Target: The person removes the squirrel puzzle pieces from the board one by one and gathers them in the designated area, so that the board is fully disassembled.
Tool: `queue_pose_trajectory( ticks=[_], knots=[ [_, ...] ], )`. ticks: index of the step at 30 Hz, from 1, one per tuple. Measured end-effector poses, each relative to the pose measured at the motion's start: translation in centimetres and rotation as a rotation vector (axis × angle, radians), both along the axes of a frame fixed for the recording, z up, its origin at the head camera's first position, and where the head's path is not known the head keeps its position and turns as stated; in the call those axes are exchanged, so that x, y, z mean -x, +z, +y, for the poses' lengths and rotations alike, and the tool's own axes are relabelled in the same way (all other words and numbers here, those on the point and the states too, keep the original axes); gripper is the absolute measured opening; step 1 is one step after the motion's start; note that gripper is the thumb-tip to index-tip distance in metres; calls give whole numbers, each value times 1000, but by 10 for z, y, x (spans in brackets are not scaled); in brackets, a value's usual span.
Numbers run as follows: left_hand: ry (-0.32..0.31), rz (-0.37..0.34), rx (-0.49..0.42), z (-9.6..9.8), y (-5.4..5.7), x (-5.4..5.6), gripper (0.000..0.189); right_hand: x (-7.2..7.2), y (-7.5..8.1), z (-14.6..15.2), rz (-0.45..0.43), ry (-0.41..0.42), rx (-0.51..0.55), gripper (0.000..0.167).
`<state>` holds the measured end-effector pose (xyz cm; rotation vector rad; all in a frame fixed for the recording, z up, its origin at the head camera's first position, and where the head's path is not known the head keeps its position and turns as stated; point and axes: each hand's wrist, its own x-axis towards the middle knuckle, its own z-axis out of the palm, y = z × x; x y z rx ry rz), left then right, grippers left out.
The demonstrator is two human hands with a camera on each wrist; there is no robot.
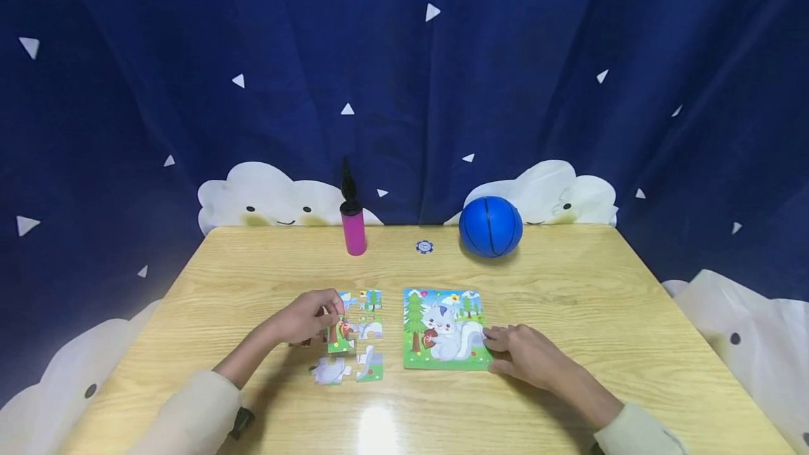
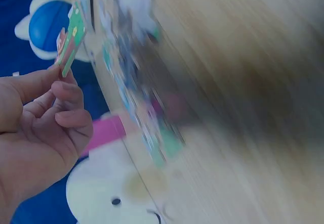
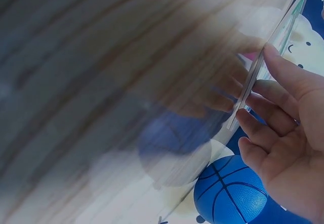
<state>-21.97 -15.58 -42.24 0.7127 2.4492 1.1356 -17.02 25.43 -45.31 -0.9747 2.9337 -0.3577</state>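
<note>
My left hand (image 1: 311,318) pinches a jigsaw puzzle piece (image 1: 338,344) between thumb and fingertips, over a group of loose puzzle pieces (image 1: 370,365). In the left wrist view the held piece (image 2: 76,29) is tilted up, showing green and brown print, while the other fingers curl loosely below. To the right of the pieces lies a square squirrel picture (image 1: 445,335). My right hand (image 1: 527,355) rests at its right edge, fingertips touching it. Seen from the right wrist, the thumb and relaxed fingers (image 3: 276,100) lie along that thin edge. Some loose pieces are hidden under the left hand.
A pink hand pump (image 1: 354,232) with a black top stands at the back of the wooden table (image 1: 569,286). A blue-and-white chip (image 1: 425,247) lies flat beside it, and a blue ball (image 1: 490,227) sits farther right. A dark blue curtain (image 1: 404,76) hangs behind.
</note>
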Motion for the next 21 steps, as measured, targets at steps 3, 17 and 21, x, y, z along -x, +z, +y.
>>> queue_pose_trajectory(
  ticks=[3, 17, 21],
  knots=[
    [12, 7, 6, -17, 1, -2, 8, 0, 1, 0, 3, 1, 5, 44],
    [47, -3, 35, -72, -13, -19, 5, -1, 3, -1, 13, 1, -10, 43],
    [25, -49, 3, -75, -17, -21, 6, -1, 3, -1, 19, 2, -10, 43]
  ],
)
